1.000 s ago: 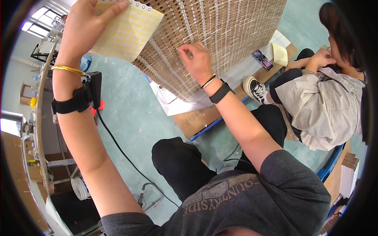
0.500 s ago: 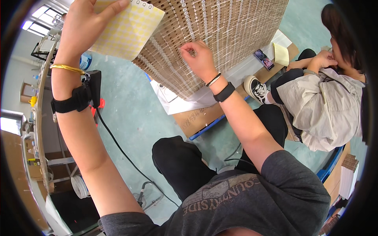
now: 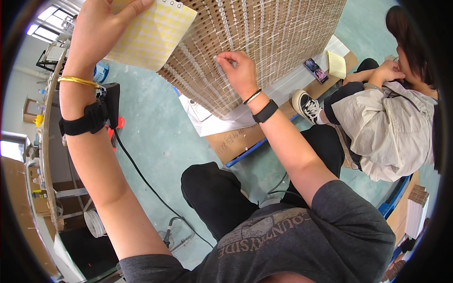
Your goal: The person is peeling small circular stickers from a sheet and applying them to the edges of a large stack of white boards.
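My left hand is closed on a spiral notepad with yellow-and-white checked pages, thumb lying over its upper part. The notepad overlaps the left end of a tall brown board full of rows of small holes, with pale strips and little round pale pieces along them. In front of this board is my right hand, thumb and forefinger pinched together. Something tiny and pale may be at the fingertips; I cannot make out what. Whether these fingertips touch the board cannot be told.
A phone and an open small notebook lie beside the board on a low wooden platform. At the right sits another person, a shoe close to the platform. A black cable hangs from my left wrist. A cluttered bench runs along the left.
My right hand has shifted very slightly downward, still pinched. The left hand and notepad have edged a little to the left.
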The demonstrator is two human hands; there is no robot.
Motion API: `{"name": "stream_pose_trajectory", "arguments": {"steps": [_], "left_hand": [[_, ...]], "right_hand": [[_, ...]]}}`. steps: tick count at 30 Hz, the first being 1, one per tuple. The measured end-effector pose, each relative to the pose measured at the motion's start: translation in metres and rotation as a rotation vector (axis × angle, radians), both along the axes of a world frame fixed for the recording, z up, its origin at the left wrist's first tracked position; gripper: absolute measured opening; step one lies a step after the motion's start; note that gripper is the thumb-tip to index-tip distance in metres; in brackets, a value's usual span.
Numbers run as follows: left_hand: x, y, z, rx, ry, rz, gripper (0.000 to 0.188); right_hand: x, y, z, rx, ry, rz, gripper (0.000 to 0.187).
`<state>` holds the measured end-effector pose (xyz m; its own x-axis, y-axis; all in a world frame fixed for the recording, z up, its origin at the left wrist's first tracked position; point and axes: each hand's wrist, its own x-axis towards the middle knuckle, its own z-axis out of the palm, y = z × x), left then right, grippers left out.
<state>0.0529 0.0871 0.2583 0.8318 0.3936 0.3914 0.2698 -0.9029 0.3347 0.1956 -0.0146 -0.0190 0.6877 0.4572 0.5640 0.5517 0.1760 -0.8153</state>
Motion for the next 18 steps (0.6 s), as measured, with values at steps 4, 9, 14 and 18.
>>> {"name": "stream_pose_trajectory", "arguments": {"steps": [4,9,14,18], "left_hand": [[0.0013,-0.0019,-0.0002,0.038,0.001,0.027,0.037],[0.0003,0.0014,-0.0001,0.024,0.003,0.027,0.037],[0.0017,-0.0028,0.0002,0.067,0.005,0.038,0.036],[0.0001,0.0014,0.0013,0.023,0.007,0.013,0.034]], "right_hand": [[-0.0004,0.0025,-0.0023,0.055,-0.065,-0.052,0.013],[-0.0029,0.0039,0.0015,0.061,-0.136,-0.073,0.006],[-0.0035,0.0042,0.001,0.052,-0.168,-0.103,0.005],[-0.0029,0.0059,0.0032,0.044,-0.171,-0.088,0.004]]}}
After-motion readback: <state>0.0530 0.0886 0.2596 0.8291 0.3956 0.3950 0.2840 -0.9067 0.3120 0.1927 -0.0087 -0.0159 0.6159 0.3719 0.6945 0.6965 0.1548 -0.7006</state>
